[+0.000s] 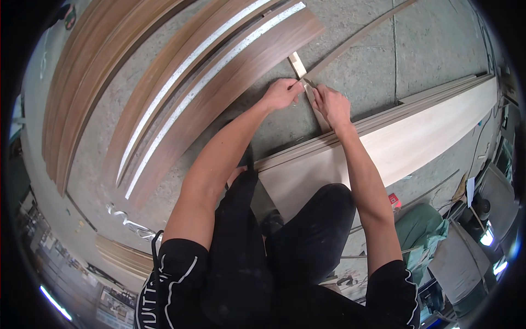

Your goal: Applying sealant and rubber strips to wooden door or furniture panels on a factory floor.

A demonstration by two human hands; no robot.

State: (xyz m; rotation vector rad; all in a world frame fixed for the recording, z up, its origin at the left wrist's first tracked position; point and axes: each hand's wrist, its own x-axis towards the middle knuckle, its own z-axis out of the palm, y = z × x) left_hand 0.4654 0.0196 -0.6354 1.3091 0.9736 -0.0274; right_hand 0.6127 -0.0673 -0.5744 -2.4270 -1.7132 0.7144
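A long, narrow brown strip (356, 41) runs from the far right to a point between my hands. My left hand (282, 94) is closed, its fingers pinching around the strip's near end. Close beside it, my right hand (332, 105) has its fingers curled and pressed together; whatever it grips is too small or too hidden to name. Under both hands, a pale wooden batten (297, 64) lies across the floor, reaching from the brown panels toward the stack of light boards (416, 131) in front of my knees.
Long brown wood-grain panels (257, 52), some with white stripes, lie at the left. More brown panels (93, 71) are stacked beyond them. A crumpled shiny ribbon (131, 222) rests on the concrete floor. To the right sit a red item (394, 201) and green sheeting (419, 230).
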